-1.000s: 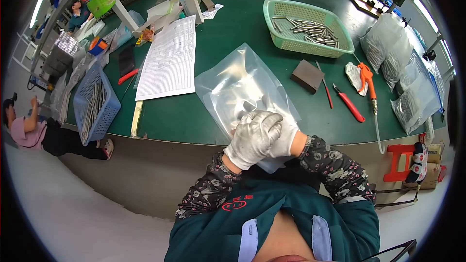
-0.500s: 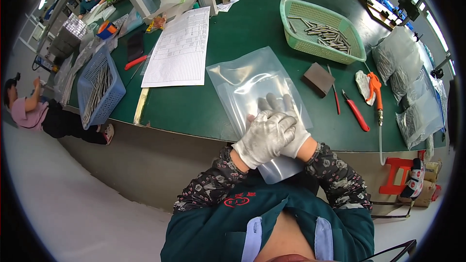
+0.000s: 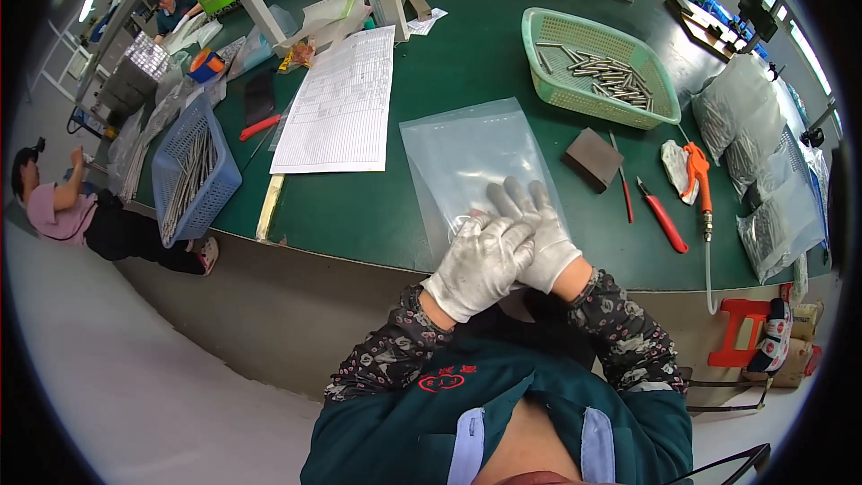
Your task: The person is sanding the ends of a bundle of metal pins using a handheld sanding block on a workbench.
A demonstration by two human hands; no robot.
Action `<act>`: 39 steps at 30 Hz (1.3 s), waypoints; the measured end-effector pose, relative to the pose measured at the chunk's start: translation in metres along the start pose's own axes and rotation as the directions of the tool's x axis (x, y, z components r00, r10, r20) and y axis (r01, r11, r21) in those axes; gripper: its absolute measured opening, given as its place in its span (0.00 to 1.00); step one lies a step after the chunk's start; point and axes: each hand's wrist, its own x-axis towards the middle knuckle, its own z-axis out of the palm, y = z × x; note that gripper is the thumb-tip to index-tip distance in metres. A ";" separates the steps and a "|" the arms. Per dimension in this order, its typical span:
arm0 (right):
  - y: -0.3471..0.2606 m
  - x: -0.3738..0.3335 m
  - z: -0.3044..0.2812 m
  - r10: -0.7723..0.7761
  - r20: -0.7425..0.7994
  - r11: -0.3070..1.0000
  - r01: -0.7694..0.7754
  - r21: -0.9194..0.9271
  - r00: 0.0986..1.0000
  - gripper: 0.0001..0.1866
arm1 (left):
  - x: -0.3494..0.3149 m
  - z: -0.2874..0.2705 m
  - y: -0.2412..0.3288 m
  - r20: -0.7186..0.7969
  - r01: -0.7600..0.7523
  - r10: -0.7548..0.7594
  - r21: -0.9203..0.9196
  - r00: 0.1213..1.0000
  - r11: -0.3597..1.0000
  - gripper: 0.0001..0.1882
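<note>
A clear plastic bag (image 3: pixel 467 139) lies flat at the near edge of the green table. My left hand (image 3: pixel 480 262), in a white glove, is closed with its fingers bent over the bag's near part, against the side of my right hand. My right hand (image 3: pixel 541 232), gloved too, rests over the bag with its fingers stretched out and apart; their tips look darker. The bag's near edge is hidden beneath both hands, so how my left fingers grip it is partly covered.
A green basket (image 3: pixel 600 112) of metal pins stands far right. Nearer lie a brown block (image 3: pixel 593 160), a thin red tool (image 3: pixel 621 181), red-handled pliers (image 3: pixel 663 217) and an orange air gun (image 3: pixel 697 172). Left are a printed sheet (image 3: pixel 337 112) and a blue basket (image 3: pixel 193 180) of rods.
The bag's near end, which hung past the table edge below my hands, no longer shows there. My left hand has slid slightly left and nearer, uncovering more of my right hand.
</note>
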 end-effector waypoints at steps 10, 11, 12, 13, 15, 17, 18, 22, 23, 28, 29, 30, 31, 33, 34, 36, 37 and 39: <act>0.005 -0.005 0.005 -0.172 0.001 0.977 0.171 0.124 0.985 0.32 | -0.007 0.004 -0.006 -0.057 0.007 -0.011 -0.083 0.998 0.996 0.08; 0.010 -0.004 0.013 -0.103 -0.058 0.982 0.111 0.150 0.993 0.31 | -0.006 0.003 -0.006 -0.056 0.002 -0.007 -0.086 0.998 0.996 0.08; 0.010 -0.002 0.015 -0.041 -0.112 0.982 0.061 0.181 0.993 0.30 | -0.005 0.003 -0.006 -0.123 0.025 -0.034 -0.074 0.992 0.997 0.08; 0.007 -0.004 0.016 0.082 -0.213 0.911 0.013 0.413 0.974 0.28 | -0.004 0.003 -0.006 -0.188 0.051 -0.062 -0.064 0.980 0.997 0.08; -0.008 0.000 0.013 0.061 -0.147 0.964 -0.020 0.264 0.987 0.28 | -0.001 0.000 -0.004 -0.197 0.056 -0.067 -0.059 0.978 0.997 0.07; -0.021 -0.001 0.012 0.028 -0.131 0.998 -0.035 -0.055 0.991 0.31 | 0.003 -0.003 0.000 -0.183 0.053 -0.066 -0.074 0.981 0.996 0.08; -0.022 -0.002 0.012 0.023 -0.124 0.998 -0.030 -0.051 0.992 0.31 | 0.003 -0.002 0.001 -0.181 0.062 -0.075 -0.075 0.981 0.995 0.08; -0.012 0.010 0.007 -0.003 0.086 0.829 0.050 -0.556 0.996 0.31 | 0.002 0.002 0.004 -0.133 0.054 -0.060 -0.050 0.989 0.997 0.09; -0.009 0.014 0.004 0.008 0.134 0.746 0.083 -0.661 0.991 0.31 | 0.002 0.001 0.002 -0.155 0.065 -0.074 -0.064 0.985 0.996 0.09; -0.001 0.017 0.007 0.186 -0.027 0.976 -0.188 -0.106 0.982 0.31 | -0.004 0.004 -0.007 -0.200 0.076 -0.083 -0.039 0.976 0.996 0.11; -0.002 0.010 0.006 0.139 -0.070 0.988 -0.143 -0.055 0.988 0.32 | -0.003 0.004 -0.006 -0.204 0.075 -0.080 -0.032 0.976 0.997 0.11; -0.005 0.000 0.002 0.133 -0.077 0.989 -0.137 -0.052 0.988 0.32 | -0.005 0.003 -0.003 -0.207 0.093 -0.103 -0.058 0.973 0.994 0.11; -0.007 -0.007 -0.003 0.021 -0.095 0.993 -0.010 0.120 0.995 0.34 | -0.006 0.003 -0.004 -0.211 0.112 -0.126 -0.073 0.969 0.991 0.12; -0.017 -0.018 -0.029 -0.122 -0.048 0.925 0.131 0.356 0.991 0.37 | -0.006 0.003 -0.002 -0.189 0.124 -0.143 -0.110 0.972 0.986 0.12; -0.025 -0.020 -0.044 -0.175 0.038 0.891 0.142 0.432 0.984 0.38 | -0.008 0.004 -0.003 -0.173 0.138 -0.157 -0.116 0.972 0.984 0.11; -0.038 -0.023 -0.055 -0.043 0.391 0.986 -0.022 0.163 0.919 0.37 | -0.003 0.002 -0.001 -0.075 0.178 -0.188 -0.125 0.979 0.976 0.12; -0.039 -0.033 -0.033 -0.003 0.121 0.998 -0.004 0.058 0.993 0.31 | 0.000 0.004 0.001 -0.109 0.148 -0.164 -0.142 0.980 0.979 0.12; -0.030 -0.045 -0.018 0.011 0.012 0.996 -0.012 0.085 1.000 0.26 | 0.003 0.003 0.003 -0.149 0.115 -0.137 -0.144 0.979 0.983 0.12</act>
